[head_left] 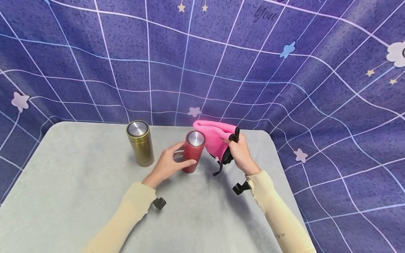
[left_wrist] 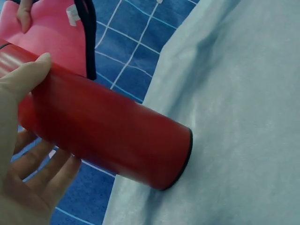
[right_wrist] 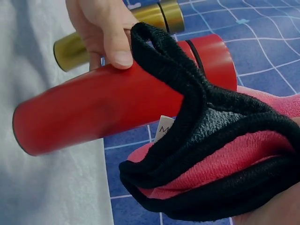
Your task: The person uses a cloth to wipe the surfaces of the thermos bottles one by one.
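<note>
My left hand (head_left: pixel 167 162) holds a red vacuum flask (head_left: pixel 193 154) with a silver-topped lid. In the left wrist view, its thumb lies across the flask (left_wrist: pixel 108 126) and the other fingers are on the far side. Just to the right, my right hand (head_left: pixel 243 154) grips a folded pink cloth piece (head_left: pixel 216 138) with black edging by its black-edged end. A dark strap hangs from the cloth. A white tag, partly hidden, shows in the right wrist view beside the black edging (right_wrist: pixel 201 103). The cloth's far end is close to the flask's lid.
Left of my left hand, a gold vacuum flask (head_left: pixel 143 149) stands upright on the pale grey table (head_left: pixel 79 196). Behind and to the right of the table hangs a blue-purple curtain (head_left: pixel 164 52) with a grid and star pattern. Each wrist carries a small black mount (head_left: pixel 159 203).
</note>
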A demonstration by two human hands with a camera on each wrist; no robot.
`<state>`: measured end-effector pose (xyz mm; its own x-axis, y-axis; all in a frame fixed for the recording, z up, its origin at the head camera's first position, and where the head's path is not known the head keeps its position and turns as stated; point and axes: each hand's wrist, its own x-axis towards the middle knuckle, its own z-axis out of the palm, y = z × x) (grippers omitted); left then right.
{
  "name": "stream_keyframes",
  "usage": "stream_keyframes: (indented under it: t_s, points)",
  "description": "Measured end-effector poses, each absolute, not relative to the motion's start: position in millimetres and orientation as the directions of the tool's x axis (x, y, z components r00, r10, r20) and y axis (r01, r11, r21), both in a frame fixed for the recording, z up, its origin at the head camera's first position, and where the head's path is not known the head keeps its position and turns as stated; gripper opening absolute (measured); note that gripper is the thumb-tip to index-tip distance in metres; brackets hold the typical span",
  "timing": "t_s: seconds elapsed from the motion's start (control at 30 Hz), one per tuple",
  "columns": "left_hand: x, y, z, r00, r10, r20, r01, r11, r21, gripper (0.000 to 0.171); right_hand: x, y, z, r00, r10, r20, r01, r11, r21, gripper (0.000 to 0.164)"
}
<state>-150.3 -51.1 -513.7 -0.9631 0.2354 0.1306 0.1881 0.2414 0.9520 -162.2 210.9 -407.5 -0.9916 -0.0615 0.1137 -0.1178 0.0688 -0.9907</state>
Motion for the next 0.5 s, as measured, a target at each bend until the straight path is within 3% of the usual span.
stream_keyframes:
  t_s: [0.33,0.5]
  points:
    - [-147.4,-54.3,-515.0,-0.930,0.272,0.247,0.312,0.231,0.922,0.076,-154.3,201.3,-399.1,-0.978,-0.127,0.167,-0.189,0.188,-0.964,0.039]
    - [-145.0,-55.9,-515.3,-0.914,0.280,0.292,0.356,0.212,0.910,0.070,-139.5,193.9,-393.1,-0.953,-0.204,0.225,-0.278,0.286,-0.917,0.050]
